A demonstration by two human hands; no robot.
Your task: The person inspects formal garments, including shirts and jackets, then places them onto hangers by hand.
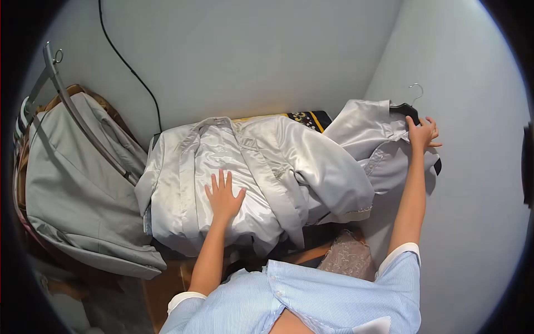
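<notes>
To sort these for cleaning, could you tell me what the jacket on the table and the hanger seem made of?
Jacket: likely satin or similar, silver-white and glossy, with bright sheen along its folds. Hanger: black, perhaps plastic or painted wood; its hook is shiny wire, likely metal.

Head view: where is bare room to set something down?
Little. A bare wood strip lies between the grey jacket and the striped shirt. The silver jacket pile under the left hand fills the middle; bubble wrap and the right hand on the black hanger crowd the right.
</notes>
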